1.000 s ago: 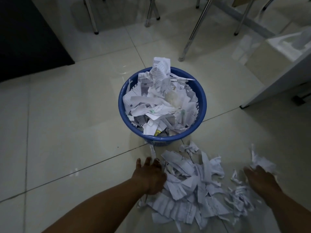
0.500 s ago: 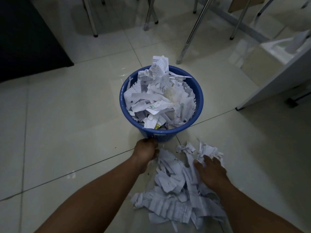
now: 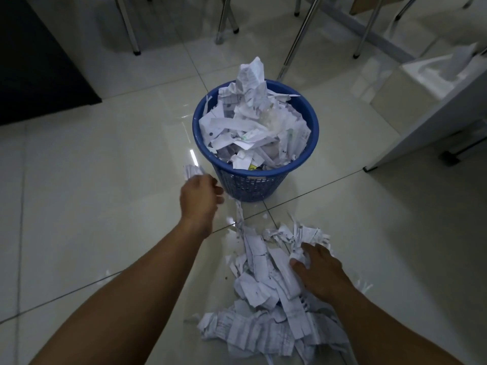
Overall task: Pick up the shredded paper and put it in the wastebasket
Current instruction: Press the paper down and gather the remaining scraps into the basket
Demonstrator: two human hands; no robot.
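Observation:
A blue plastic wastebasket (image 3: 263,185) stands on the tiled floor, heaped above its rim with white shredded paper. A loose pile of shredded paper (image 3: 266,293) lies on the floor in front of it. My left hand (image 3: 200,198) is raised beside the basket's left wall, closed around a small bunch of shreds, with a strip trailing down toward the pile. My right hand (image 3: 319,270) rests on the right side of the pile, fingers curled into the paper.
Metal chair and table legs (image 3: 295,43) stand behind the basket. A white cabinet (image 3: 432,122) is at the right, with an open box of paper beside it. A dark panel (image 3: 39,61) fills the upper left. Bare glossy tiles lie to the left.
My left hand has lifted off the pile with a bunch of shreds and risen to the basket's left side. My right hand slid inward onto the pile, gathering it.

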